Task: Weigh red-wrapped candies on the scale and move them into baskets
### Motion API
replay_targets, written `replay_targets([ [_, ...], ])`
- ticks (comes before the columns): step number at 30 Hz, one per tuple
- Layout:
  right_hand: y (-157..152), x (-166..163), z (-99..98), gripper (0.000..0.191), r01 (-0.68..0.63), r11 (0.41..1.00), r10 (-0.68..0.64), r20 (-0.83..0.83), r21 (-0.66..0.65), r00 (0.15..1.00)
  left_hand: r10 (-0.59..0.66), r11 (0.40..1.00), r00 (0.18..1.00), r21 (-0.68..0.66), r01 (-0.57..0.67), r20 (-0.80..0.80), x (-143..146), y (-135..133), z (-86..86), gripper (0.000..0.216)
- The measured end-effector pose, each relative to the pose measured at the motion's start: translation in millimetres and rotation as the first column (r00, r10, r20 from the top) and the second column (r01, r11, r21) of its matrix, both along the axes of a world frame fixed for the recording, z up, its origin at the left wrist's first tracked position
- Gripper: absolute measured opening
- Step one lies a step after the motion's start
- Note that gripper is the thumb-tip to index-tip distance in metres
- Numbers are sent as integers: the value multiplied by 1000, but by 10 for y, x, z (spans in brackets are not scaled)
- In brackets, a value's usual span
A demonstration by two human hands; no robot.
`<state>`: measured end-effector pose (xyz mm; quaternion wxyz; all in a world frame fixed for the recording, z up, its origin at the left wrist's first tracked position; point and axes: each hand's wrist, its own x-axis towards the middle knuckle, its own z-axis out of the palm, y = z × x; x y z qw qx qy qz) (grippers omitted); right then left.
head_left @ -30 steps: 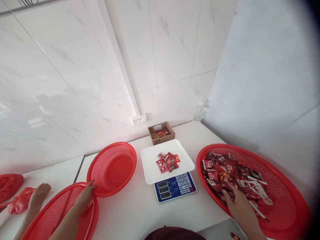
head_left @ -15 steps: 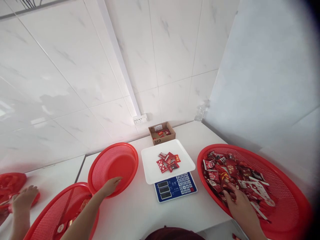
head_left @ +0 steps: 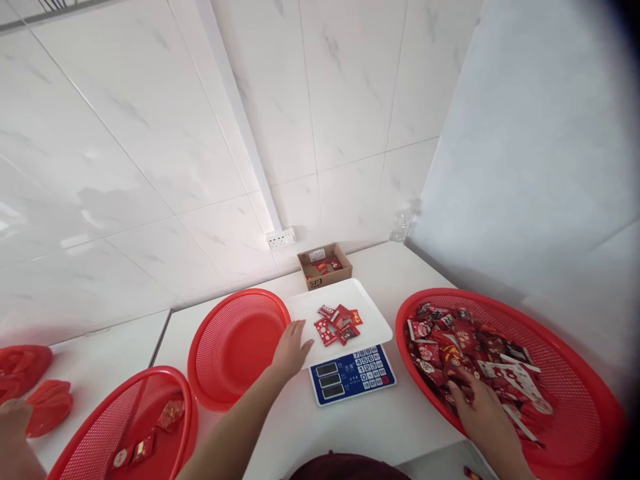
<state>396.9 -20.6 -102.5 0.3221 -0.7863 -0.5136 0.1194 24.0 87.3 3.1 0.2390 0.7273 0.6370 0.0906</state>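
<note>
My left hand (head_left: 293, 347) is at the left front edge of the white scale pan (head_left: 367, 320), next to the rim of the middle red basket (head_left: 240, 350). Its thumb is apart from the fingers and it holds nothing visible. Several small red snack packets (head_left: 340, 325) lie in a loose pile on the pan, above the blue keypad of the scale (head_left: 353, 375). My right hand (head_left: 483, 410) rests among many red and dark snack packets (head_left: 463, 337) in the large right basket (head_left: 580, 413). Its thumb and fingers are spread over the packets, fingertips partly hidden.
Behind the scale stands a cardboard box (head_left: 325, 267) with red packets. A third red basket (head_left: 113, 413) at front left has a few packets. Red plastic bags (head_left: 47, 403) and another person's hand (head_left: 15, 420) are at far left. A wall socket (head_left: 280, 238) is behind.
My left hand has moved right, from over the middle basket to the scale pan's edge. That basket has shifted right, against the pan. The other person's hand has moved left and down.
</note>
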Motion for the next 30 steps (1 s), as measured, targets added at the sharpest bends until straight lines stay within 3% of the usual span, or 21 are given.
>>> replay_targets([
  [5,2,16,23,50,-4,1000,4,-27,-1,1000,-60,998,998,0,60,18,472,231,-124,52],
  [10,-5,2,81,55,25,999,-27,-54,-32,998,-10,1000,999,6,10,41,529,228,-154,40],
  [16,-5,-15,55,52,2,1000,-2,-45,2,999,137,985,985,87,-146,105,252,108,-58,28],
  [21,1,2,2,50,-30,999,30,-5,28,1000,379,909,921,151,-389,91,-275,-6,83,32],
  [24,6,1,-6,50,-28,999,28,-3,35,1000,475,865,880,184,-467,2,-482,-57,95,37],
  [27,8,-11,9,48,-16,999,17,-9,42,1000,412,890,904,260,-374,-110,-428,-34,35,36],
  [30,12,-13,21,49,2,1000,-1,-41,20,999,161,964,973,238,-119,-167,-143,72,-48,39],
])
